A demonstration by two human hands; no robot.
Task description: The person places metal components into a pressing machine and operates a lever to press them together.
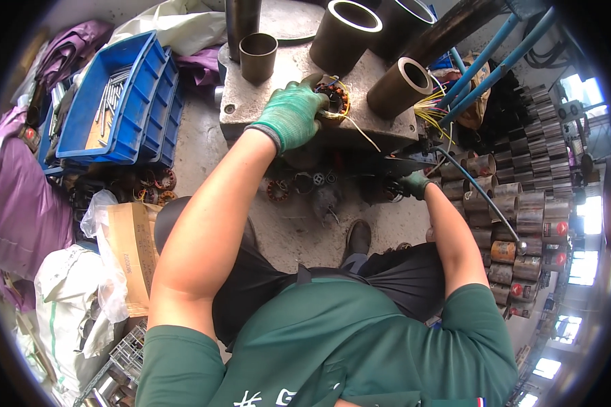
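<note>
orange-wound stator (pixel 341 100) near edge of metal block (pixel 246 102), gap rightward

The one view is taken by a wide fisheye camera on the head of the person (pixel 265 261). It faces steeply down and forward: the green shirt (pixel 332 319) is very near, the metal block (pixel 290 64) farther away, and straight edges bend toward the rim.
</note>
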